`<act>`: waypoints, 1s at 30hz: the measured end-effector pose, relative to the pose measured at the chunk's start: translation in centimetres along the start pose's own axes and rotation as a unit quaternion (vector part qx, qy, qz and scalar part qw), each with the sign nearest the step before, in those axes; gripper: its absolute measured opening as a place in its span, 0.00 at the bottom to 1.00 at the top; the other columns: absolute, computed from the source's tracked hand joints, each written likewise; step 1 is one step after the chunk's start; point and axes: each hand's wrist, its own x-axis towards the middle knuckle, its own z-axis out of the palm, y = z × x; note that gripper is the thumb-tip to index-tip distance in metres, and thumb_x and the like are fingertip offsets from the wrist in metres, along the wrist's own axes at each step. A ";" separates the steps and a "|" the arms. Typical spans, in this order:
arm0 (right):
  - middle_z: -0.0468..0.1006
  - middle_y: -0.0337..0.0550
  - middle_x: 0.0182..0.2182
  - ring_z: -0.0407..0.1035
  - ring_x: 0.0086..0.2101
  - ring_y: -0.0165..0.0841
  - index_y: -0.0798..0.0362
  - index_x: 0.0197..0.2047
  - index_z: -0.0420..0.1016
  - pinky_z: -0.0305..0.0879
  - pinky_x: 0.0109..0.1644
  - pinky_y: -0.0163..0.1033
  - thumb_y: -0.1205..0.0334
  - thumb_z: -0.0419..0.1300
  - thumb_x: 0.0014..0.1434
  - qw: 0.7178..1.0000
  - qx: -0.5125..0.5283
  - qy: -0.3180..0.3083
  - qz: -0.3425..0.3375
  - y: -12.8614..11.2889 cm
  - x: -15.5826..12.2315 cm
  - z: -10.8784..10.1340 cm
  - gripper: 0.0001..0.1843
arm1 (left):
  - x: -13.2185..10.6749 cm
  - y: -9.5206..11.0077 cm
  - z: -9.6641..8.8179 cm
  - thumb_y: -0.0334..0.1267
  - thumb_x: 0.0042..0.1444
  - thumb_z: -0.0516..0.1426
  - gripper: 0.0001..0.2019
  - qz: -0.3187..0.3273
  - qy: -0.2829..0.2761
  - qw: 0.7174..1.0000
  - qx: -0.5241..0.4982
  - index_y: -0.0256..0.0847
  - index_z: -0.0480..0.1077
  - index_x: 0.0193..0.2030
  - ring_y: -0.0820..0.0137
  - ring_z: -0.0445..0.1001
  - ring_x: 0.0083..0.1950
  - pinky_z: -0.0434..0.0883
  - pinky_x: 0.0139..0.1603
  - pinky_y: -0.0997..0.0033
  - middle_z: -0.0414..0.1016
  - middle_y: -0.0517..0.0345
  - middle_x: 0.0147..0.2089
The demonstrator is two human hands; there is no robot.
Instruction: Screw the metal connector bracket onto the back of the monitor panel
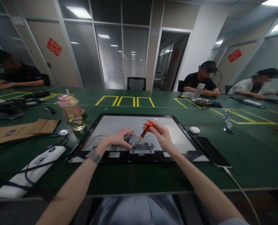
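Nearest, two bare forearms (200,178) reach over one display panel (106,125) on the tabletop (134,179), with one grey wristband (94,156) on the left. One metal bracket (141,151) with connectors sits at the panel's near middle. Above it, the right hand (162,135) pinches one orange-and-black screwdriver (146,130), its handle between thumb and fingers; the long axis slants, shaft pointing down-left at the connectors. The left hand (117,137) has fingers spread just left of the screwdriver; I cannot tell whether they touch the bracket. Right of the panel lies one phone (213,151); left stands one bottle (72,114).
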 end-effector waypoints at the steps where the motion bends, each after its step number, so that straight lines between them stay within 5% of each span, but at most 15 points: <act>1: 0.78 0.43 0.44 0.73 0.44 0.36 0.45 0.53 0.72 0.68 0.52 0.47 0.58 0.59 0.58 1.000 -0.010 0.016 0.002 0.2 0.0 -0.1 0.18 | 0.0 0.1 0.0 0.53 0.38 0.66 0.36 0.001 -0.001 1.000 0.001 0.50 0.64 0.56 0.56 0.34 0.72 0.38 0.70 0.52 0.48 0.61 0.70; 5: 0.78 0.41 0.41 0.72 0.41 0.34 0.45 0.49 0.76 0.69 0.49 0.43 0.57 0.61 0.57 0.998 -0.046 0.053 0.005 0.6 0.1 -0.3 0.16 | -0.1 0.3 0.0 0.52 0.38 0.66 0.37 0.002 0.000 1.000 0.008 0.48 0.63 0.57 0.57 0.35 0.72 0.39 0.70 0.53 0.48 0.60 0.70; 11: 0.77 0.45 0.47 0.74 0.43 0.37 0.45 0.53 0.72 0.68 0.52 0.50 0.56 0.56 0.60 0.998 0.048 0.017 0.021 0.3 0.2 -0.4 0.17 | -0.1 0.2 0.0 0.53 0.38 0.66 0.37 0.002 0.000 1.000 0.009 0.47 0.64 0.57 0.56 0.35 0.72 0.40 0.70 0.53 0.48 0.58 0.70; 19: 0.77 0.37 0.33 0.71 0.36 0.31 0.47 0.35 0.79 0.66 0.48 0.41 0.60 0.67 0.49 0.991 0.057 0.117 0.038 1.6 0.5 -0.5 0.08 | 0.2 -0.2 0.1 0.54 0.37 0.66 0.38 0.015 0.002 1.000 0.016 0.48 0.64 0.57 0.56 0.36 0.72 0.37 0.70 0.53 0.49 0.58 0.70; 23: 0.78 0.40 0.33 0.72 0.37 0.34 0.48 0.39 0.78 0.67 0.48 0.45 0.55 0.65 0.52 0.984 0.142 0.070 0.085 0.5 0.5 0.0 0.11 | 0.2 -0.2 0.1 0.54 0.37 0.66 0.38 0.011 0.004 1.000 0.009 0.49 0.64 0.57 0.57 0.35 0.72 0.38 0.70 0.53 0.49 0.59 0.70; 30: 0.78 0.43 0.41 0.72 0.45 0.39 0.47 0.44 0.75 0.63 0.55 0.51 0.53 0.60 0.56 0.983 0.173 0.016 0.066 -0.6 0.5 0.3 0.13 | 0.1 -0.3 0.1 0.56 0.37 0.66 0.38 0.014 0.004 1.000 0.009 0.49 0.64 0.57 0.56 0.35 0.72 0.37 0.70 0.53 0.49 0.59 0.70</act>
